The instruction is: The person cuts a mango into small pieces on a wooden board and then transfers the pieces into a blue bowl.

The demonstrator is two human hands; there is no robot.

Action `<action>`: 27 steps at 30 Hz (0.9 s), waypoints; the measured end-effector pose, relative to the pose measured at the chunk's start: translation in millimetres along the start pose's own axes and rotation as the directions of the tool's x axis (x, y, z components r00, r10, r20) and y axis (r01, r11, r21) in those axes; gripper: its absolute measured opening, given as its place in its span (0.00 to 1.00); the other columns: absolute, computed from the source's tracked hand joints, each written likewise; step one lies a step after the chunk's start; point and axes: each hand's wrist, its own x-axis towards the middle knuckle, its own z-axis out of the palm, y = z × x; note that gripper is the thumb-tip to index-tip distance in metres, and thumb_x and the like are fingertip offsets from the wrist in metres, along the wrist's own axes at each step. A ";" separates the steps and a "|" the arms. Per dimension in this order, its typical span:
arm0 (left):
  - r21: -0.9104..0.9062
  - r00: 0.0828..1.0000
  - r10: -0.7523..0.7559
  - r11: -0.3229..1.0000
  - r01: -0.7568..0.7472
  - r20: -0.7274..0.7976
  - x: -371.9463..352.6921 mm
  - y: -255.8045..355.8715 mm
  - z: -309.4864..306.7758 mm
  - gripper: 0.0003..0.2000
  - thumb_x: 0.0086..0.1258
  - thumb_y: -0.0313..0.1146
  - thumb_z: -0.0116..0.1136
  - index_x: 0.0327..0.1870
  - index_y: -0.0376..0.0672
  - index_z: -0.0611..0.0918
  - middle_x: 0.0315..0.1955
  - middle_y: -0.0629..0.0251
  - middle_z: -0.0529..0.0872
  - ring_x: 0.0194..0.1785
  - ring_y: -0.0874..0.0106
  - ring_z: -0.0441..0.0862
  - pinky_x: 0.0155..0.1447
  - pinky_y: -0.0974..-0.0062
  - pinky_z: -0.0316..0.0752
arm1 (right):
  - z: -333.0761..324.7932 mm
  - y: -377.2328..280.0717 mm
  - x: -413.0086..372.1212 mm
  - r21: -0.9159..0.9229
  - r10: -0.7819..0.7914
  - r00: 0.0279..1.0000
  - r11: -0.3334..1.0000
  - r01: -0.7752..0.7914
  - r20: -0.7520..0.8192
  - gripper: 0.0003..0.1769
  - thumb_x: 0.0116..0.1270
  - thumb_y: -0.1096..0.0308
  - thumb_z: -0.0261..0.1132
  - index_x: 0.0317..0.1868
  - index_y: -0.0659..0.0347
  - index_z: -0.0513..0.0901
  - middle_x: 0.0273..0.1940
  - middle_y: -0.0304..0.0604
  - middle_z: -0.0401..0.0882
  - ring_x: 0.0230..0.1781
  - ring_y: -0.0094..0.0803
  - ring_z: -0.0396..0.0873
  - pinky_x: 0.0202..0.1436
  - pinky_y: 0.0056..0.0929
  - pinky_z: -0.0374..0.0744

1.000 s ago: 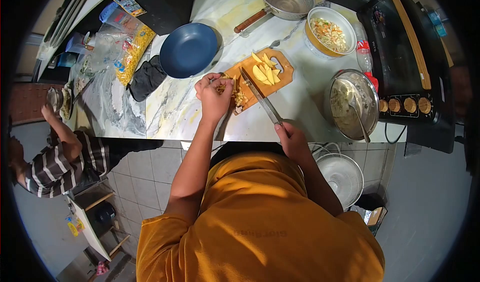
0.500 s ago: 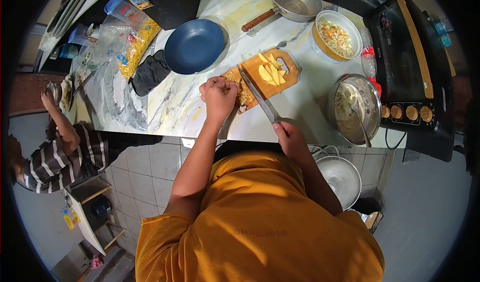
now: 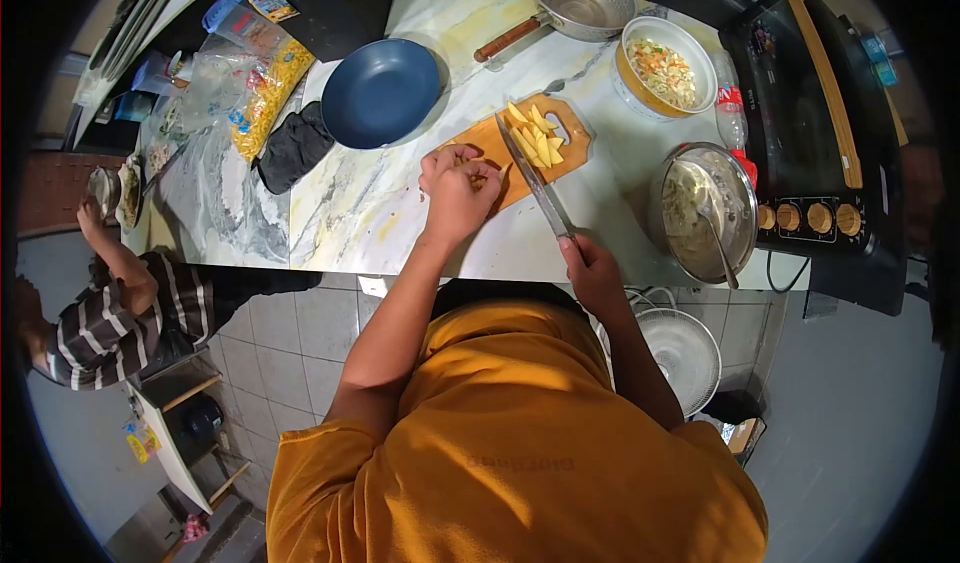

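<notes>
At twelve o'clock from the wearer, an orange cutting board [image 3: 574, 148] lies on the bench [image 3: 350, 203], bearing yellow wedges [image 3: 532, 139] near its far end. The knife [image 3: 540, 188] slants across it, its handle clamped in the right hand [image 3: 594, 271]. The left hand [image 3: 462, 191] is at the board's near left end, fingers curled together; I cannot tell what they hold.

Taking the board as the clock's centre, the blue pan [image 3: 380, 93] sits at ten o'clock, the dark cloth [image 3: 294, 149] at nine, the bowl of chopped vegetables [image 3: 663, 73] at two and the black oven [image 3: 800, 93] at three. The bench top is pale, veined like marble, with grey and yellow streaks. Beyond its near edge, grey floor tiles [image 3: 300, 323] show toward seven, and a person in a striped top [image 3: 130, 313] toward eight.
</notes>
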 end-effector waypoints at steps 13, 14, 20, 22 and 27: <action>0.157 0.991 0.123 0.979 -0.129 0.048 -6.2 11.1 4.1 0.12 0.59 0.38 0.72 0.42 0.46 0.88 0.51 0.65 0.78 0.60 0.56 0.66 0.63 0.55 0.61 | -4.2 7.1 -11.9 -0.014 0.019 0.999 1.000 -0.019 -0.045 0.20 0.78 0.55 0.60 0.37 0.66 0.79 0.23 0.37 0.69 0.27 0.23 0.66 0.34 0.30 0.71; 0.169 0.993 0.121 0.978 -0.122 0.019 -7.8 8.6 6.8 0.12 0.59 0.38 0.72 0.41 0.47 0.88 0.51 0.64 0.78 0.60 0.56 0.66 0.62 0.55 0.61 | -4.7 4.3 -12.9 -0.026 0.012 0.999 1.000 -0.013 -0.040 0.20 0.78 0.55 0.60 0.36 0.66 0.79 0.23 0.38 0.69 0.27 0.23 0.66 0.34 0.30 0.71; 0.186 0.998 0.056 0.981 -0.051 -0.023 -10.9 8.0 10.7 0.10 0.60 0.38 0.71 0.41 0.48 0.89 0.51 0.64 0.78 0.60 0.57 0.67 0.62 0.55 0.60 | -1.7 7.8 -12.3 -0.023 -0.059 0.996 0.998 0.058 -0.067 0.18 0.79 0.57 0.60 0.32 0.61 0.78 0.21 0.27 0.64 0.23 0.17 0.62 0.28 0.25 0.65; 0.177 0.999 0.048 0.983 -0.044 -0.021 -11.1 6.3 12.9 0.09 0.60 0.37 0.71 0.40 0.48 0.90 0.50 0.64 0.78 0.60 0.57 0.67 0.62 0.55 0.60 | -2.6 5.7 -12.4 -0.028 -0.065 0.996 0.998 0.063 -0.062 0.18 0.79 0.57 0.60 0.32 0.61 0.78 0.21 0.28 0.64 0.24 0.17 0.62 0.28 0.26 0.65; 0.171 0.992 0.121 0.979 -0.113 -0.038 -9.4 3.0 16.2 0.07 0.61 0.35 0.70 0.39 0.47 0.90 0.51 0.65 0.79 0.59 0.58 0.68 0.62 0.55 0.60 | -3.1 2.7 -15.3 -0.027 -0.051 0.996 0.998 0.049 -0.075 0.18 0.79 0.57 0.60 0.34 0.62 0.79 0.21 0.28 0.65 0.24 0.17 0.63 0.28 0.26 0.65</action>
